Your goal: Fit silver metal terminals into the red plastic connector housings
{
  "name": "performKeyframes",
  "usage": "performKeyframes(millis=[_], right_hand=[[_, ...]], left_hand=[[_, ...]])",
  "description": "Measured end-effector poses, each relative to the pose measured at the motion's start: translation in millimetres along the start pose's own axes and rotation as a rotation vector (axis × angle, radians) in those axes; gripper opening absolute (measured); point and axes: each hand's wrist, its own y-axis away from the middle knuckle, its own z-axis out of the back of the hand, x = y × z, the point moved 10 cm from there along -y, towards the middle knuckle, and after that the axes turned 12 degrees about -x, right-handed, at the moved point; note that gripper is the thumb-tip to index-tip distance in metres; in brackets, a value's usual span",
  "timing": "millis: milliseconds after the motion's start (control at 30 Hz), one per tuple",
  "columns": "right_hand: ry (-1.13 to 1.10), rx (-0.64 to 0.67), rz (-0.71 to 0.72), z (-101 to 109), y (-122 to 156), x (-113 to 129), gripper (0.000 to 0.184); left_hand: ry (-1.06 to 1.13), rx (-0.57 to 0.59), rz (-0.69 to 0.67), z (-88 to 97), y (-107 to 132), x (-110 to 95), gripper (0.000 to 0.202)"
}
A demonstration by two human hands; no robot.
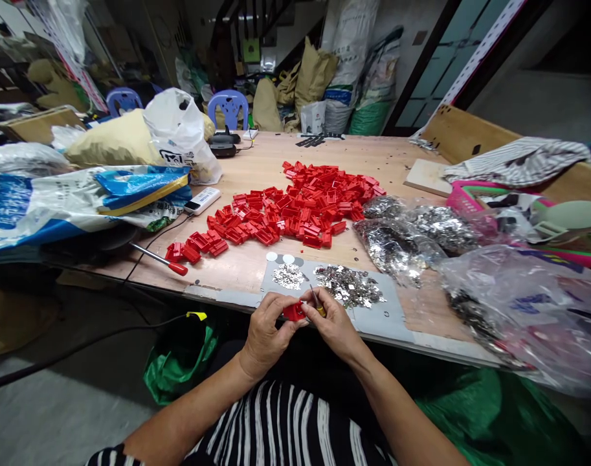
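Observation:
My left hand point(268, 327) pinches a small red plastic part point(294, 312) at the table's near edge. Right beside it, my right hand point(334, 322) is closed round a thin tool with a yellow handle point(317, 304), its tip at the red part. Just beyond my hands, two small heaps of shiny metal pieces point(348, 285) lie on a grey mat point(387, 310). A large pile of red plastic parts point(295, 210) spreads over the middle of the wooden table point(246, 265).
Clear bags of metal pieces point(406, 233) lie at the right, with a pink basket point(470, 197) behind. A red-handled screwdriver point(162, 259), a white remote point(202, 200) and plastic bags point(81, 200) lie at the left. Green bags point(178, 362) sit under the table.

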Motion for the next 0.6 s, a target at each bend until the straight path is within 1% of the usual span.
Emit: performKeyframes(millis=[67, 167, 233, 300, 367, 467, 533, 600], right_hand=[[-0.075, 0.052, -0.057, -3.7, -0.1, -2.3, 0.021], [-0.162, 0.106, -0.144, -5.8, 1.8, -3.5, 0.033], [-0.187, 0.111, -0.178, -3.2, 3.1, -3.2, 0.037], [-0.163, 0.099, -0.183, 2.4, 3.8, -3.5, 0.036], [-0.068, 0.087, -0.141, 9.1, 3.8, -3.3, 0.033], [0.180, 0.058, 0.044, 17.3, 3.1, 4.3, 0.030], [0.319, 0.047, 0.155, 17.2, 4.0, 8.7, 0.029], [0.404, 0.049, 0.196, 13.5, 4.7, 8.5, 0.028]], left_hand=[[0.020, -0.003, 0.019, 0.4, 0.5, 2.8, 0.026], [0.074, -0.018, 0.096, 1.7, 1.4, 10.8, 0.028], [0.110, -0.028, 0.158, 2.4, 2.2, 16.6, 0.029], [0.133, -0.022, 0.205, 1.7, 3.4, 21.2, 0.029], [0.140, -0.004, 0.236, 0.8, 4.3, 25.8, 0.030], [0.144, 0.041, 0.267, -0.9, 4.3, 34.1, 0.030], [0.142, 0.075, 0.271, -1.6, 2.7, 39.5, 0.029], [0.118, 0.120, 0.262, -2.9, 0.0, 44.1, 0.029]])
